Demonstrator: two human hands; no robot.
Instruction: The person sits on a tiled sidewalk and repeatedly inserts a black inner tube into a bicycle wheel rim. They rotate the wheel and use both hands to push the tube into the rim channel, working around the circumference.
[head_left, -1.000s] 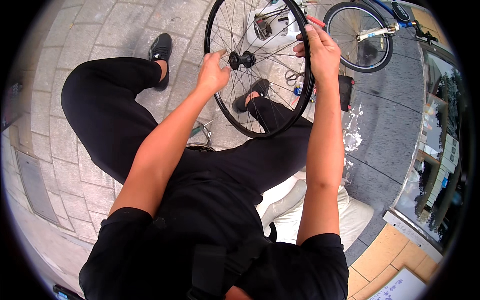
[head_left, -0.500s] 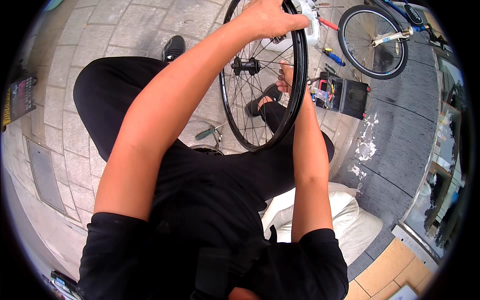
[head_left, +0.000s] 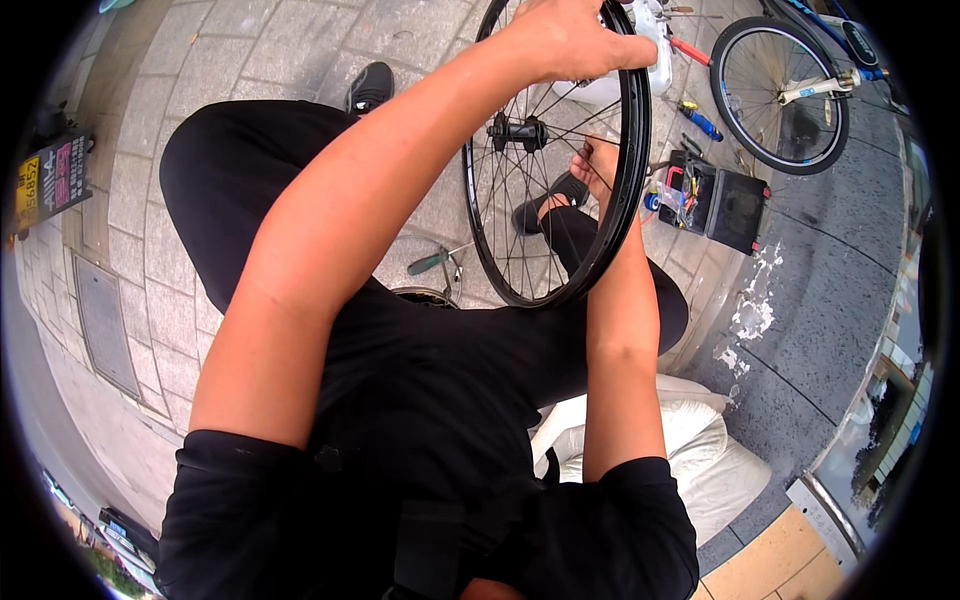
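A black spoked bicycle wheel [head_left: 632, 150] stands tilted over my legs, its lower rim by my right thigh. My left hand [head_left: 580, 45] is closed on the top of its rim, thumb toward the right. My right hand [head_left: 597, 165] is behind the spokes, right of the black hub [head_left: 518, 132], with fingers curled; what they hold, if anything, is too small to make out. My right forearm runs up behind the lower rim. Below the wheel's left side a green-handled tool [head_left: 430, 262] lies on the paving.
An open black toolbox [head_left: 738, 210] with small tools, a yellow-blue tool [head_left: 700, 122] and a white jug [head_left: 655, 62] are at the right. Behind them lies a blue bicycle [head_left: 818, 92]. A white sack [head_left: 720, 470] is beside me. A sign [head_left: 55, 180] stands far left.
My left hand has moved from beside the hub up to the rim's top. My right hand has left the rim's upper right and dropped behind the spokes. The wheel has shifted right.
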